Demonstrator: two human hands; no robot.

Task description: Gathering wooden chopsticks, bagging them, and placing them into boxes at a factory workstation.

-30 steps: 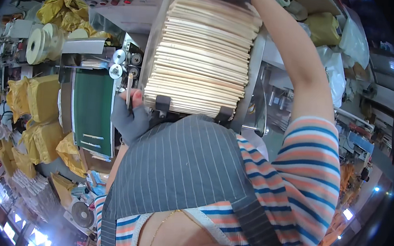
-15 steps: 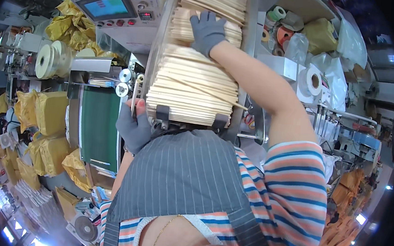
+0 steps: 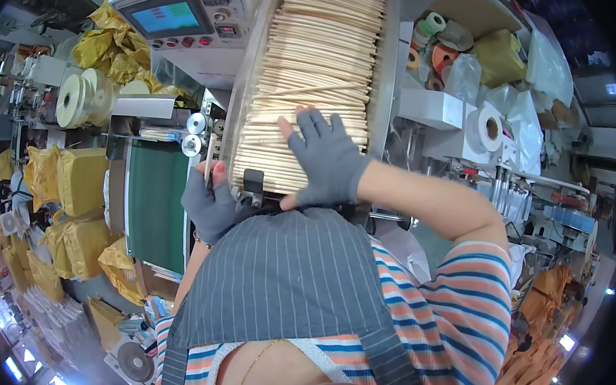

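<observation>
Thin pale wooden sticks lie crosswise, packed in a long metal trough that runs away from me. My right hand, in a grey fingerless glove, rests on the near sticks with its fingers spread. Its thumb reaches down to the trough's near end. At the trough's near left corner is my gloved left hand, its bare fingertips curled by a narrow upright strip below small metal rollers. What lies between those fingers is not clear. A black bracket holds the near sticks' left side.
A control panel with a lit screen stands at the far left. Below it runs a green conveyor belt. Yellow wrapped bundles are stacked further left. On the right are a white tape roll and machine parts.
My right hand has come back toward me along the sticks, from the far part to the near end. The stick layer now looks more level. My left hand has stayed in place.
</observation>
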